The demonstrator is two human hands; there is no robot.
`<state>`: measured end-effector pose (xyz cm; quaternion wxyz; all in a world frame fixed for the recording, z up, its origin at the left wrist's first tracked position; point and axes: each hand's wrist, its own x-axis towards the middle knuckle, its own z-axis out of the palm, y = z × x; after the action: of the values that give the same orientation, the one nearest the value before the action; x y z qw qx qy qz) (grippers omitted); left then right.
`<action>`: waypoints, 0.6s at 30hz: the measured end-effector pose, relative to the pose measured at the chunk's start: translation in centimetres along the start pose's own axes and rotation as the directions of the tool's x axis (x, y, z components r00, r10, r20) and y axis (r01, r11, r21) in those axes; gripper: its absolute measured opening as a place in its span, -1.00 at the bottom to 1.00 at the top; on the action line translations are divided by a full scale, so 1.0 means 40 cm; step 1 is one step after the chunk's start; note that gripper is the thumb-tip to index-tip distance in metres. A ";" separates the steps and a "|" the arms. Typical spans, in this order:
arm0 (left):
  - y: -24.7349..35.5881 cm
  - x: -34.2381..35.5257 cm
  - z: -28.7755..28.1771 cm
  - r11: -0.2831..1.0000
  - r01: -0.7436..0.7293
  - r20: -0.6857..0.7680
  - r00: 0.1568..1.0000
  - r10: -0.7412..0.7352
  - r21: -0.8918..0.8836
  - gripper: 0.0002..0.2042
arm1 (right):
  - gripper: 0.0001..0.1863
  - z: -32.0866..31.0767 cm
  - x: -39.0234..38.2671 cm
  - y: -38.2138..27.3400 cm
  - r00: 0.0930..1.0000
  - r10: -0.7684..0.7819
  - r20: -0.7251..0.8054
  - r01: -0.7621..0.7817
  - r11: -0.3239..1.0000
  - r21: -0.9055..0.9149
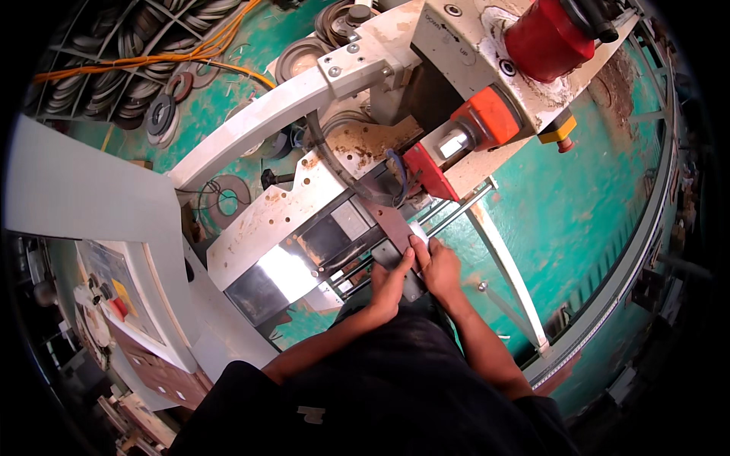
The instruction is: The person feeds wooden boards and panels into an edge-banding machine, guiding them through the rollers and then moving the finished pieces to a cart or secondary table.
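A flat brown strip [391, 226] runs from the machine's working area toward my body. My left hand [388, 289] is closed at its near end, the thumb lying along it beside a dark grey plate [388, 254]. On the other side my right hand [439, 266] is closed too, its fingers against the strip's edge and a small white block [416, 230]. The two hands nearly touch. Beyond them the strip passes under a dark curved band [334, 163] next to a red guard [430, 172]. Its far end is hidden there.
The machine head [471, 45] carries a red motor-like cylinder [549, 39] and an orange-red box [490, 118]. A yellow and red stop button [561, 134] hangs at its right. A control panel [122, 289] stands left. Orange cables [152, 62] and ring-shaped parts [162, 115] lie at far left.
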<state>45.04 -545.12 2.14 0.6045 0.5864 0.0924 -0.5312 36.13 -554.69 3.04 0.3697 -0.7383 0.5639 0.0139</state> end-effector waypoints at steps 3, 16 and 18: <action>-0.006 0.034 0.083 0.998 0.069 0.003 0.998 -0.069 -0.003 -0.64 | -0.21 -0.062 0.057 0.042 1.000 -0.016 -0.009 0.016 1.000 -0.020; -0.125 0.225 0.364 1.000 -0.010 0.079 0.997 0.009 0.007 -0.55 | -0.20 -0.272 0.282 0.209 0.991 -0.115 -0.068 0.107 0.987 -0.117; -0.176 0.287 0.363 0.996 -0.061 0.012 0.998 0.061 0.061 -0.49 | -0.29 -0.286 0.311 0.221 0.968 -0.183 -0.174 0.140 0.962 -0.233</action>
<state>37.15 -561.22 -6.31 0.6026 0.6046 0.0550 -0.5180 28.68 -572.16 1.23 0.2291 -0.8160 0.5300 -0.0264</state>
